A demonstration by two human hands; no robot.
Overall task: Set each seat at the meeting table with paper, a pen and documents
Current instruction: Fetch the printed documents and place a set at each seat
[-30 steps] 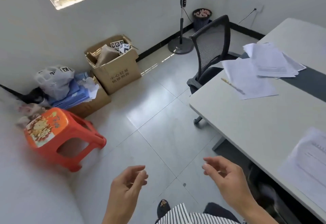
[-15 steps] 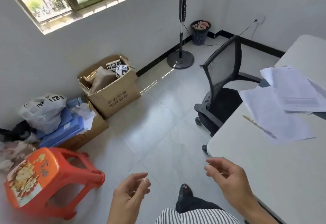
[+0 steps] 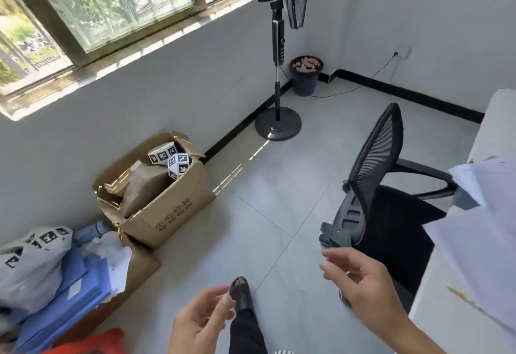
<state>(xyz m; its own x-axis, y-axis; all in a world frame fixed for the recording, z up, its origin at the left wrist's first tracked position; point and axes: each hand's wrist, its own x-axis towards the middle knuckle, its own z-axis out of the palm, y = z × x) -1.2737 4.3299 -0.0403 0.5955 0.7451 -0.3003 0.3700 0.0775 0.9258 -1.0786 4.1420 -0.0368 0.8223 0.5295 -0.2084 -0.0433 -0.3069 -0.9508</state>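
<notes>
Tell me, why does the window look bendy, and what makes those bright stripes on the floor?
Head view: the wide-angle lens bows the window; sunlight through it likely paints the stripes on the floor beside the cardboard box; the papers at the right edge are blurred.

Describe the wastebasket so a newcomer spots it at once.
Look to the far corner past the window. Right of the fan pole stands a dark latticed wastebasket. Unlike the cardboard box, it is round and holds pinkish scraps.
</notes>
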